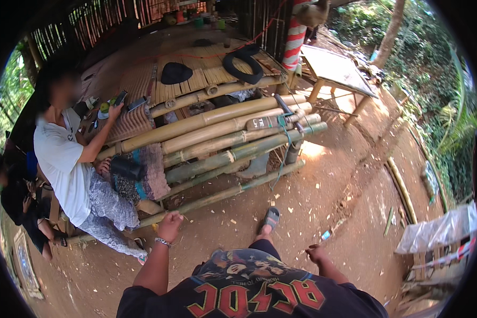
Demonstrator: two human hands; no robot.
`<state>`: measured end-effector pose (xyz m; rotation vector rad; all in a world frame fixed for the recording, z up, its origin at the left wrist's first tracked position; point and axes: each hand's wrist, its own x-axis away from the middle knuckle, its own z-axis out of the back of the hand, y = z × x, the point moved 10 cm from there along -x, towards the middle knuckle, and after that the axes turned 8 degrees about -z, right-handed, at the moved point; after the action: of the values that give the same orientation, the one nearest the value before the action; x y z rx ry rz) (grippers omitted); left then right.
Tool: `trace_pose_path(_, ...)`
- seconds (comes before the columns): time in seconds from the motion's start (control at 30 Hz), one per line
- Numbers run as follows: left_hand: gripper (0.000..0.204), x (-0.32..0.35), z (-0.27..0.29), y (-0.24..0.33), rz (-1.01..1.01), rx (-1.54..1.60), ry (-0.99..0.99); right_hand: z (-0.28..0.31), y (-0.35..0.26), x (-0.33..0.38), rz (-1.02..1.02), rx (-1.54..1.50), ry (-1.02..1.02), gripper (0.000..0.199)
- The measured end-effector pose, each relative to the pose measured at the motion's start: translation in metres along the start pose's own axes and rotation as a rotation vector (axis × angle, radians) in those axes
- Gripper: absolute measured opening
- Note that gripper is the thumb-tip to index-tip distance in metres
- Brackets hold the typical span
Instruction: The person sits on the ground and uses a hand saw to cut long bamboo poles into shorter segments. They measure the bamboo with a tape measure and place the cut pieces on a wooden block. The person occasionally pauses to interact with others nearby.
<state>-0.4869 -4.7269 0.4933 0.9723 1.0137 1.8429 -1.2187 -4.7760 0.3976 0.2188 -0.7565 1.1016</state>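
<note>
Our left hand is curled into a loose fist holding nothing, and our right hand hangs half-closed, also without a load, both over the dirt ground. Nearest the left hand lies the stack of long bamboo poles. Beside it sits a person in a white shirt, and one sandalled foot steps forward.

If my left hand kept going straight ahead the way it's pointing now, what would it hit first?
Probably the lowest long bamboo pole of the stack just ahead of the left hand. The hand looks loosely closed and empty. Depth is hard to judge, so bare dirt ground may lie between.
</note>
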Motion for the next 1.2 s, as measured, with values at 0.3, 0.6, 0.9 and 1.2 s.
trace_pose_path(0.3,0.042,0.008,-0.191,-0.038,0.376,-0.367,-0.421,0.187,-0.322,-0.262,0.497,0.12,0.011,0.049)
trace_pose_path(0.6,0.042,-0.034,-0.14,0.047,0.578,-0.09,0.357,0.339,-0.576,-0.396,0.665,0.682,0.312,0.036)
trace_pose_path(0.9,0.052,-0.097,-0.207,0.127,0.488,-0.113,0.127,0.309,-0.576,-0.444,0.725,0.845,0.26,0.03)
trace_pose_path(1.2,0.075,-0.231,-0.301,0.294,-0.055,-0.477,-0.134,0.304,-0.509,-0.335,0.843,0.57,-0.05,0.026)
